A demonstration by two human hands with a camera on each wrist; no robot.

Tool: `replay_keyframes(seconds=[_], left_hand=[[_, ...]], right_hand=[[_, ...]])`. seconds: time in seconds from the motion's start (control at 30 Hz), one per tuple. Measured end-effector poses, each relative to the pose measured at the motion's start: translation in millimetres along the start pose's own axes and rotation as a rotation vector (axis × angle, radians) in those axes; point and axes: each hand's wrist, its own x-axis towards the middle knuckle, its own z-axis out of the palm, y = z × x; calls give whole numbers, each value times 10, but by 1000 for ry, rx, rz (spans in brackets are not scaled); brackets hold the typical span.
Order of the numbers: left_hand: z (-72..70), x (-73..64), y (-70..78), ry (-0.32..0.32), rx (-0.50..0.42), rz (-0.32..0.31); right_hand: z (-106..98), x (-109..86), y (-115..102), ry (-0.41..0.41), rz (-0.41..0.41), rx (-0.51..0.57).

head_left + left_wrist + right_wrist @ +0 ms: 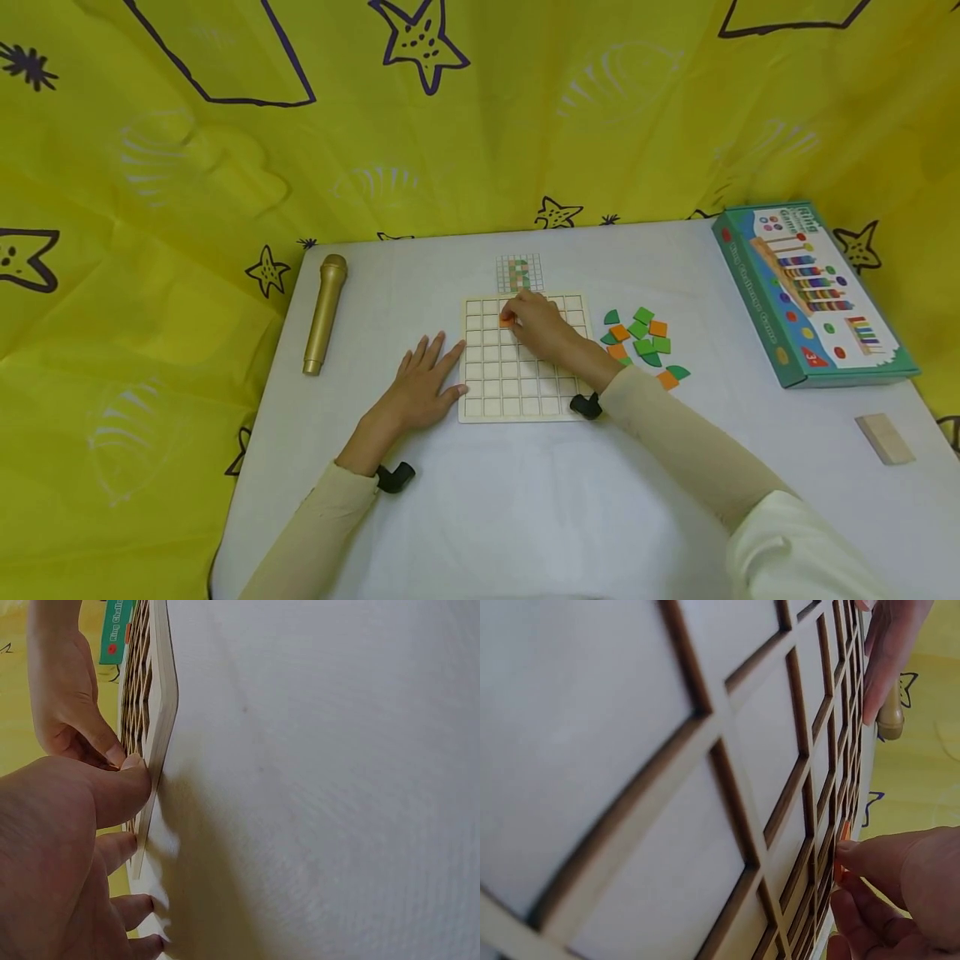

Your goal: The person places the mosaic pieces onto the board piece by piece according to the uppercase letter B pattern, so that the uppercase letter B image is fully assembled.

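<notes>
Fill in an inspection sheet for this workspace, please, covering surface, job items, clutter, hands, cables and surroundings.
Surface: white table, looks flat.
Job's things: grid board in the middle; pattern card by its far edge; loose orange and green pieces scattered to its right.
Clutter: gold microphone at left; game box and wooden block at right.
Hands: left hand fingers spread, at the board's left edge; right hand pinches an orange square at the board.
Cables: nothing seen.
Surroundings: yellow patterned curtain behind the table.
</notes>
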Motion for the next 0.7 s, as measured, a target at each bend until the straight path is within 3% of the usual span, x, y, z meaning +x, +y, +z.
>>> replay_keyframes(seconds=[0.43,0.7], left_hand=[[6,1,-9,-1,-4,3],[6,-6,-1,-3,-12,-6]], right_hand=[[-19,-75,32,24,-31,-26],[-237,-202,256,37,16,3]])
